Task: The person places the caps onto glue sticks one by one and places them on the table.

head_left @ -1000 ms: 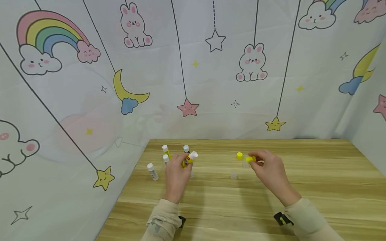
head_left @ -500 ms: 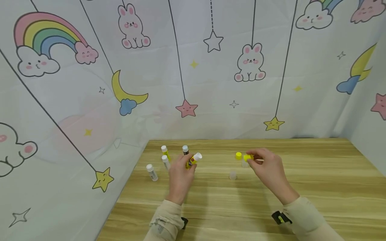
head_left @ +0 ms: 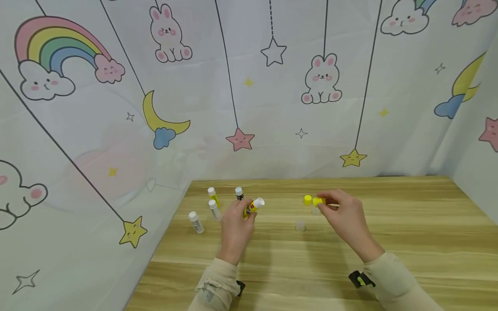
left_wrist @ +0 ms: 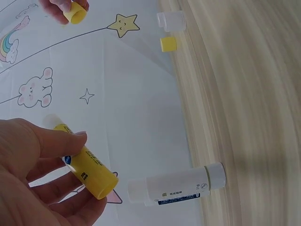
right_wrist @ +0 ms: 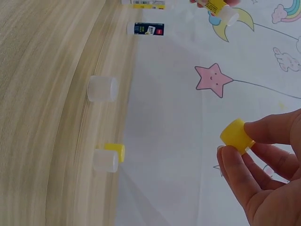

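My left hand (head_left: 237, 224) grips a yellow glue stick (left_wrist: 89, 169) at the left of the table. Its exposed white tip (head_left: 259, 202) tilts up and to the right, with no cap on it. Above the right part of the table, my right hand (head_left: 346, 220) pinches a yellow cap (right_wrist: 236, 135) between thumb and fingers. Just beneath that cap stand another yellow cap (head_left: 308, 200) and a translucent cap (right_wrist: 106, 160). A second translucent cap (head_left: 300, 226) sits nearer to me. Below the left hand, a white glue stick (left_wrist: 181, 183) stands upright on the table.
Left of the left hand stand two white glue sticks (head_left: 196, 222) and a yellow one (head_left: 213, 196) with a white top. A dark-labelled glue stick (head_left: 239, 193) is behind that hand. A patterned curtain (head_left: 272, 108) rises behind the wooden table (head_left: 420, 224).
My left hand has moved a little to the right, carrying the yellow glue stick. My right hand, still pinching the yellow cap, has shifted slightly left and up.
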The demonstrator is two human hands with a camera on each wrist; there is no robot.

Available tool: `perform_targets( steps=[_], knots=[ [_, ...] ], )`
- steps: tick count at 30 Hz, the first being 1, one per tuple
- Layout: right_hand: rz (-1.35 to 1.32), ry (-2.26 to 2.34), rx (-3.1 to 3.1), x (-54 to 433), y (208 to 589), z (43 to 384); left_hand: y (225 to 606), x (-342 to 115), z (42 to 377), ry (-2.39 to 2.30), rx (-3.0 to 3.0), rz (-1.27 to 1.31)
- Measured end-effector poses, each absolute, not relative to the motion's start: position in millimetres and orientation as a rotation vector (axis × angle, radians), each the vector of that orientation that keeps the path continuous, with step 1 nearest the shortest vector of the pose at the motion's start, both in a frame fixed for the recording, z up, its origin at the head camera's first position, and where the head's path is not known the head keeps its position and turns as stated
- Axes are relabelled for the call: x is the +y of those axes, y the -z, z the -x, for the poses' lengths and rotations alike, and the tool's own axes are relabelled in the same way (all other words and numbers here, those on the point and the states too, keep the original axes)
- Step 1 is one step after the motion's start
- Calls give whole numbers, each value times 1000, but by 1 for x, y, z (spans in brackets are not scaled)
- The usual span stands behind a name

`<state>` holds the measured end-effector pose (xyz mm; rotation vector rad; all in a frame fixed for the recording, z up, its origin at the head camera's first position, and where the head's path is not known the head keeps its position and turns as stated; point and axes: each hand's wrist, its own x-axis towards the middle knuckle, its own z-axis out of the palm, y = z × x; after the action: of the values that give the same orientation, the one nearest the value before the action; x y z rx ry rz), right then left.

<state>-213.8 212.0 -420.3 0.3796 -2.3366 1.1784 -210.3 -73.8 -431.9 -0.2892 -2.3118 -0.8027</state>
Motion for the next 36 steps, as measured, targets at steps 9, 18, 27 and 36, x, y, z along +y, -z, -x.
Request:
perform_targets(
  steps=[9, 18, 27, 36],
  knots=[
    [-382, -1175, -2328, 211, 419, 213, 435, -70, 210, 783, -2321, 300],
    [-358, -1227, -2346, 207, 418, 212, 435, -67, 208, 780, -2318, 318],
    [-341, -1258, -2351, 206, 415, 210, 437, -64, 210, 749, -2309, 355],
    [-330, -1331, -2365, 204, 415, 209, 435, -58, 206, 741, -2313, 380]
  ],
)
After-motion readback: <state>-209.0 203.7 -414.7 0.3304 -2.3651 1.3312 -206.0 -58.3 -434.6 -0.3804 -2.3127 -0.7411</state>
